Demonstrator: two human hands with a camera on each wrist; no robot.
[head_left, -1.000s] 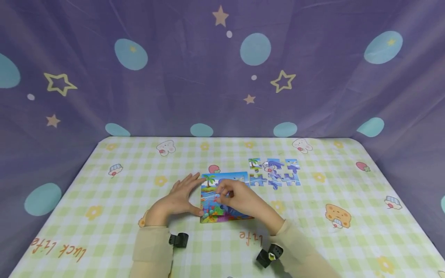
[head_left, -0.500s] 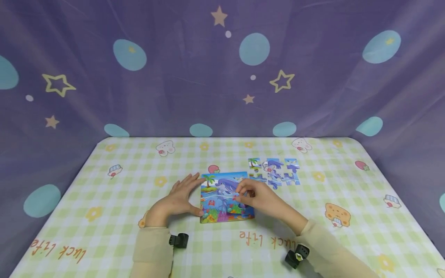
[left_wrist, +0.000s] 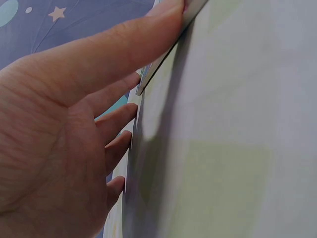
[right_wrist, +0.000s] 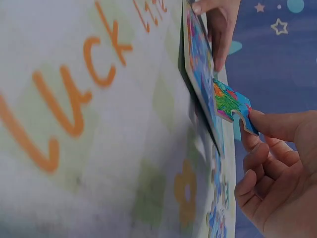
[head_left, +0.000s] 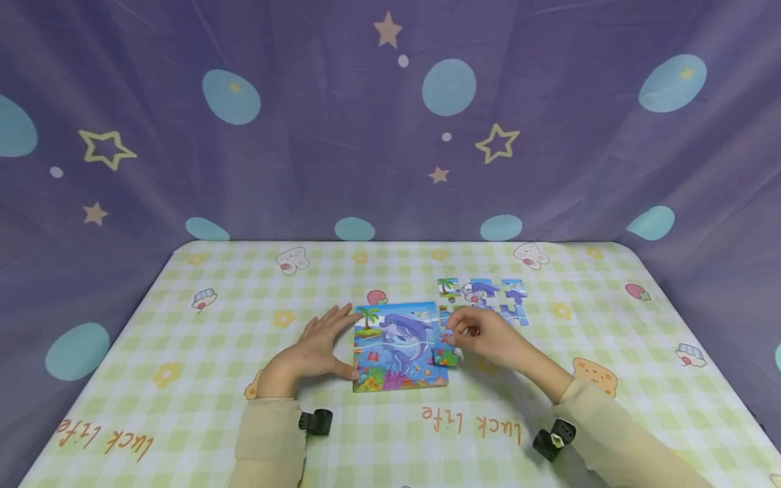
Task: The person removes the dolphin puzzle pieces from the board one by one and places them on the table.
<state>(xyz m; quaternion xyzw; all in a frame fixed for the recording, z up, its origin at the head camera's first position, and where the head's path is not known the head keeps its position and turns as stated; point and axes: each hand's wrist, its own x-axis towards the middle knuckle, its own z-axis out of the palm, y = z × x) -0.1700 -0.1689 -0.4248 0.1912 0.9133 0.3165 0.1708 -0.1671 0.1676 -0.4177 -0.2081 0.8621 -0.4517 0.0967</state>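
Note:
A dolphin picture puzzle board (head_left: 395, 349) lies flat on the table, with a palm tree and bright coral printed on it. My right hand (head_left: 491, 335) pinches a jigsaw piece (head_left: 447, 358) between thumb and fingers, over the board's right edge. In the right wrist view that piece (right_wrist: 230, 101) is tilted and shows green and red coral. My left hand (head_left: 310, 350) is spread along the board's left side. Its thumb (left_wrist: 158, 29) rests on the near left corner, and the other fingers lie outstretched.
Several loose jigsaw pieces (head_left: 514, 290) are laid in rows behind and right of the board, partly hidden by my right hand. The checked tablecloth (head_left: 213, 379) reaches a purple curtain (head_left: 305, 169) at the back.
My right hand has moved right with the pinched piece, from over the board's middle to its right edge, uncovering the dolphin picture. The left hand has stayed put.

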